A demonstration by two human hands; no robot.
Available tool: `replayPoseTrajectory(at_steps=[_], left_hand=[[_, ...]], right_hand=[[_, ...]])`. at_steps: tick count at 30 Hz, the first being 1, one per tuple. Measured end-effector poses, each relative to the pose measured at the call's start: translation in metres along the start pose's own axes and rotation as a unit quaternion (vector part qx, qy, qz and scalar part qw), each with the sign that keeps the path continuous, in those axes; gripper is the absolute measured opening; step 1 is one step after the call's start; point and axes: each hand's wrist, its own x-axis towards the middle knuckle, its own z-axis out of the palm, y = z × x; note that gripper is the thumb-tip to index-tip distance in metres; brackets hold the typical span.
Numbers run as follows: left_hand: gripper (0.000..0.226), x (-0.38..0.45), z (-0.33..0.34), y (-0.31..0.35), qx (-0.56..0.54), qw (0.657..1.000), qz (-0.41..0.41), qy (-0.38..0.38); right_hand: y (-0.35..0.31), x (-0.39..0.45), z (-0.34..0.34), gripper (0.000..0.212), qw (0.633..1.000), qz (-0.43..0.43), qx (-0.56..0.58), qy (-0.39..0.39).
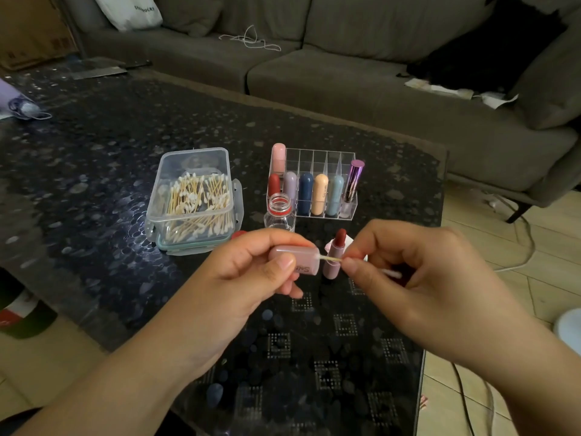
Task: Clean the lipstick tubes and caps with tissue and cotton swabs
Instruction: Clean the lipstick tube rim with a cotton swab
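My left hand (pixel 251 265) grips a pink lipstick cap (pixel 294 259) sideways, its open end facing right. My right hand (pixel 408 269) pinches a cotton swab (pixel 331 259); one tip sits at the cap's opening, while the other white tip pokes out behind my fingers. Behind the swab an uncapped pink lipstick tube (pixel 334 262) with a dark red bullet stands upright on the table. A clear organiser (pixel 317 158) behind it holds several capped lipsticks in different colours.
A clear plastic box (pixel 195 162) of cotton swabs stands open at the left. A small open bottle (pixel 279 212) with a red neck ring stands in front of the organiser. The dark patterned glass table (pixel 94 171) has a grey sofa (pixel 345 89) behind it.
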Motion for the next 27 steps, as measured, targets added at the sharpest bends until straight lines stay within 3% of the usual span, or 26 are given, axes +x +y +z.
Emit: replayPoseTrajectory(at_steps=[3,8,14,19,24,27], left_hand=[[0.021,0.0018,-0.0001,0.0011,0.008,1.0,-0.003,0.011],[0.024,-0.0001,0.0014,0.0018,-0.014,1.0,-0.013,0.015],[0.024,0.0005,-0.0007,0.0051,-0.014,1.0,-0.007,0.008],[0.022,0.0009,-0.0018,0.002,0.016,1.0,0.005,0.019],[0.02,0.0023,-0.0012,0.0021,0.015,1.0,-0.007,-0.006],[0.024,0.0024,0.0005,0.0029,-0.008,1.0,-0.013,-0.006]], right_hand=[[-0.0022,-0.0003,0.0026,0.009,0.999,-0.014,-0.023,0.029],[-0.0061,-0.0007,-0.0027,0.013,0.997,-0.063,-0.042,-0.028],[-0.0008,0.0007,0.0005,0.007,0.996,-0.031,-0.078,0.024],[-0.0009,0.0021,0.001,0.006,0.997,-0.041,-0.049,-0.032],[0.0016,0.0018,-0.0041,0.008,0.997,-0.028,-0.065,0.012],[0.0029,0.002,-0.0024,0.006,0.997,-0.026,-0.075,-0.014]])
